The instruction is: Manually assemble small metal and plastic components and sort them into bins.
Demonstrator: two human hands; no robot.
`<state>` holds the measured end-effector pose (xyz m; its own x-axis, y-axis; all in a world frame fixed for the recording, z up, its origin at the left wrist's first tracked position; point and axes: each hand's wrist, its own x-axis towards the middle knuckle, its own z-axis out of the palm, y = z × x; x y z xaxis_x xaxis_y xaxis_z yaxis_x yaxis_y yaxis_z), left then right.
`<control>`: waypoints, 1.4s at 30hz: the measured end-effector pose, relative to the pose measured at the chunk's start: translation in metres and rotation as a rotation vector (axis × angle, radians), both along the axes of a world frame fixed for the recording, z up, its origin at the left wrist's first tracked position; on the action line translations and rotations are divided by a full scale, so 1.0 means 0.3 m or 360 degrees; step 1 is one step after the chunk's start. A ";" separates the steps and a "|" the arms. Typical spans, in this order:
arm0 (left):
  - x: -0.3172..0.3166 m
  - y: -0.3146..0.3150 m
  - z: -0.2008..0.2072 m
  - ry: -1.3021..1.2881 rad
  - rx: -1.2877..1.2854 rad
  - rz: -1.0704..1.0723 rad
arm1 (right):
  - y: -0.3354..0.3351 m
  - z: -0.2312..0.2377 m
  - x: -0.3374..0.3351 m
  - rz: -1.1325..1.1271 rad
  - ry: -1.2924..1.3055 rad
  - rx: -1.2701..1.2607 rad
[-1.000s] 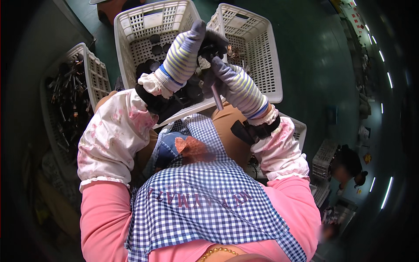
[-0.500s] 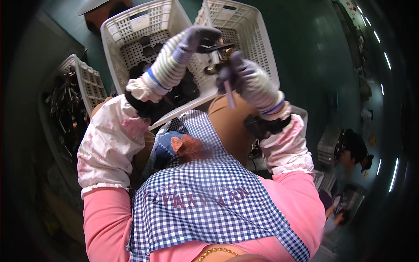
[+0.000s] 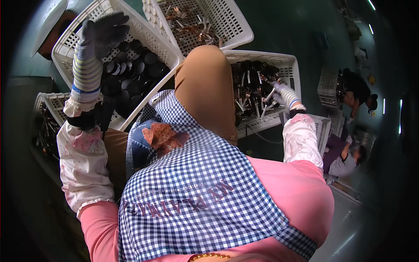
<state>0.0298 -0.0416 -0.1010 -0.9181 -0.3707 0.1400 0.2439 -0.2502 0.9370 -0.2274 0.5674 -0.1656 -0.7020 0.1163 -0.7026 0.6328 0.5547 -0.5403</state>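
My left hand (image 3: 104,34), in a striped knit glove with dark palm and fingers, is open over a white plastic basket (image 3: 118,8) of black round discs (image 3: 131,65). Its fingers point right and nothing shows in them. My right hand (image 3: 286,95), gloved the same way, reaches into another white basket (image 3: 262,52) on the right. That basket is filled with metal-stemmed parts (image 3: 251,83) with dark heads. A pale rod (image 3: 269,96) shows at my right fingers, which look closed on it. The fingertips are partly lost among the parts.
A third white basket (image 3: 244,37) ahead holds loose copper-coloured and silver pieces (image 3: 196,26). At the left stands a basket (image 3: 43,98) of dark stick-like parts. My bent knee (image 3: 205,65) rises between the baskets. Other people (image 3: 358,91) work at far right.
My hands were together above the baskets, holding a part and a pale rod. They have parted: left hand opened over the discs, right hand moved down to the right basket. The view has turned.
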 end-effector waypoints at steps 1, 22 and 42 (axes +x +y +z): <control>-0.004 -0.006 -0.007 -0.0035 -0.0024 -0.0101 | 0.037 -0.048 0.040 0.0082 -0.0119 0.0179; 0.002 0.012 -0.011 -0.0203 -0.0109 0.0056 | -0.337 0.043 0.026 0.2135 -0.0445 0.1352; -0.058 0.078 0.151 -0.0496 0.0043 0.0334 | -1.280 -0.442 -0.551 0.2537 0.0666 0.1453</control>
